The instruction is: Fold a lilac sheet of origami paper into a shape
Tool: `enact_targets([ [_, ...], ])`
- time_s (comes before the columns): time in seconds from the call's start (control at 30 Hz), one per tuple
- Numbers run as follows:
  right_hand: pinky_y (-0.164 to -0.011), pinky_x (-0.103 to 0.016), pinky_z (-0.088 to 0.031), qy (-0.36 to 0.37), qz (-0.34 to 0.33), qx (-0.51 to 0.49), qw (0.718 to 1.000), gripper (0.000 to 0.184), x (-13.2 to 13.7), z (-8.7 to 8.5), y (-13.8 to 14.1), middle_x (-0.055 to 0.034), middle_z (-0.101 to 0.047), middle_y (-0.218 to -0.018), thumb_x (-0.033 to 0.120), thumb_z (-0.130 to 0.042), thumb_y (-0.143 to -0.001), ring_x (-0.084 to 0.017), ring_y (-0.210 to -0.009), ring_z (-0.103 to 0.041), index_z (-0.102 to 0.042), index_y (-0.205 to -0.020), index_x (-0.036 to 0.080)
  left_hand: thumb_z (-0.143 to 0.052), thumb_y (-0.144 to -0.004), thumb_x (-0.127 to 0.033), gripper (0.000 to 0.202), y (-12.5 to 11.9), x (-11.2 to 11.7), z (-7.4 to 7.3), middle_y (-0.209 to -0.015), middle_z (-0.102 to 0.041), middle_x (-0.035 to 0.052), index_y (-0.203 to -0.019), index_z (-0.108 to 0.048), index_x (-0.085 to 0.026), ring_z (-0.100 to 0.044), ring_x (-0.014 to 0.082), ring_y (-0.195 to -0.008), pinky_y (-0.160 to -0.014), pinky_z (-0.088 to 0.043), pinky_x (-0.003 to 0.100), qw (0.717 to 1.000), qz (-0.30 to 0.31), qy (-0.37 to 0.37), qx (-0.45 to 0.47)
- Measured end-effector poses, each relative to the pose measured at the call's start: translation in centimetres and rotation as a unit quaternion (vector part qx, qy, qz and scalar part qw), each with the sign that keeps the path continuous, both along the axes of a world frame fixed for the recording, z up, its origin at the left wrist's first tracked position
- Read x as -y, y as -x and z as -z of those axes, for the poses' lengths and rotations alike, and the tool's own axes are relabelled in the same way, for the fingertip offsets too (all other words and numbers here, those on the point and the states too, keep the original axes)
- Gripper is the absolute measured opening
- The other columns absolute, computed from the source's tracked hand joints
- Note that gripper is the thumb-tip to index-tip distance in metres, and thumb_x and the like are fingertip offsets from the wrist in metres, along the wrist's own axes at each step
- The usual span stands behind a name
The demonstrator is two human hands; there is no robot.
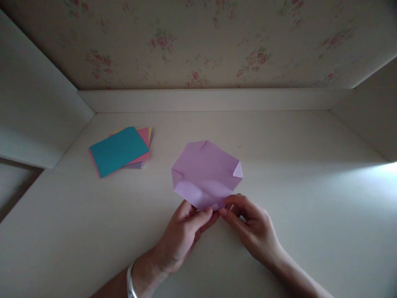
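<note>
while apart from the stack (119,151), lilac paper (204,171) between hands (left (182,234), right (252,227))

Pale bench (294,198) with coloured paper on it.
A stack of paper sheets (119,151), teal on top with pink, yellow and violet edges under it, lies at the left; a lilac paper (206,174) with folded corners rests near the middle, well apart from it.

This looks like a room in a home: the wall (198,41) behind carries faded floral wallpaper with small pink roses, and a pale built-in bench (279,165) with a low back ledge fits an alcove between side panels. A stack of coloured paper sheets (119,151) lies on it.
</note>
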State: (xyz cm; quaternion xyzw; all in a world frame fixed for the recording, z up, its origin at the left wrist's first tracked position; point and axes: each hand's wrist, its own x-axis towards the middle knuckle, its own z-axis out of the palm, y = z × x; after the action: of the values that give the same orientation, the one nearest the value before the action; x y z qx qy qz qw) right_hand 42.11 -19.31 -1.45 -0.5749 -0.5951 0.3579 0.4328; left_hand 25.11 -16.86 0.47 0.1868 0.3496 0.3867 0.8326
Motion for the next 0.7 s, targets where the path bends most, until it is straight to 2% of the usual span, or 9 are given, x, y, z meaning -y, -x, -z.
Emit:
enact_targets([
  [0.1,-0.047,-0.021,-0.040,-0.008,0.008,0.001,1.000,0.012,-0.17,-0.11,0.06,0.0029,-0.054,-0.064,0.032,-0.066,-0.091,-0.010,-0.051,-0.050,-0.066,-0.093,0.020,-0.068,-0.088,-0.015,0.026,0.02,0.06,0.06,-0.120,-0.070,0.0065,-0.114,-0.071,-0.019,-0.060,0.0229,-0.120,-0.107,-0.045,0.035,1.000,0.001,-0.016,0.009],
  [0.23,-0.044,-0.021,-0.039,-0.006,0.014,-0.009,1.000,0.011,-0.25,-0.03,0.21,0.0027,-0.056,-0.065,0.031,-0.067,-0.090,-0.009,-0.049,-0.050,-0.066,-0.092,0.021,-0.070,-0.086,-0.017,0.025,0.20,0.10,0.12,-0.117,-0.072,0.0063,-0.111,-0.072,-0.018,-0.061,0.0232,-0.118,-0.106,-0.046,0.035,1.000,0.008,-0.026,0.008],
  [0.4,-0.041,-0.020,-0.036,0.018,0.031,-0.021,0.999,0.015,-0.11,0.25,0.44,0.0022,-0.061,-0.066,0.035,-0.071,-0.087,-0.008,-0.046,-0.047,-0.067,-0.088,0.021,-0.076,-0.085,-0.026,0.028,0.21,-0.23,0.07,-0.110,-0.073,0.0078,-0.111,-0.071,-0.016,-0.063,0.0241,-0.109,-0.102,-0.046,0.037,0.992,0.045,-0.060,-0.106],
  [0.5,-0.040,-0.020,-0.034,0.029,0.034,-0.031,0.999,0.018,-0.13,0.37,0.48,0.0030,-0.058,-0.061,0.037,-0.071,-0.086,-0.008,-0.045,-0.046,-0.066,-0.088,0.020,-0.077,-0.083,-0.030,0.029,0.03,-0.39,0.15,-0.104,-0.074,0.0083,-0.107,-0.072,-0.014,-0.065,0.0231,-0.100,-0.097,-0.048,0.037,0.989,0.031,-0.057,-0.133],
  [0.7,-0.041,-0.021,-0.033,0.064,0.006,-0.047,0.997,0.023,-0.07,0.14,0.13,0.0041,-0.053,-0.055,0.040,-0.068,-0.088,-0.009,-0.046,-0.045,-0.066,-0.097,0.019,-0.081,-0.079,-0.028,0.026,-0.07,-0.35,0.21,-0.100,-0.075,0.0065,-0.100,-0.075,-0.015,-0.066,0.0224,-0.101,-0.096,-0.050,0.035,0.994,-0.005,-0.004,-0.107],
])
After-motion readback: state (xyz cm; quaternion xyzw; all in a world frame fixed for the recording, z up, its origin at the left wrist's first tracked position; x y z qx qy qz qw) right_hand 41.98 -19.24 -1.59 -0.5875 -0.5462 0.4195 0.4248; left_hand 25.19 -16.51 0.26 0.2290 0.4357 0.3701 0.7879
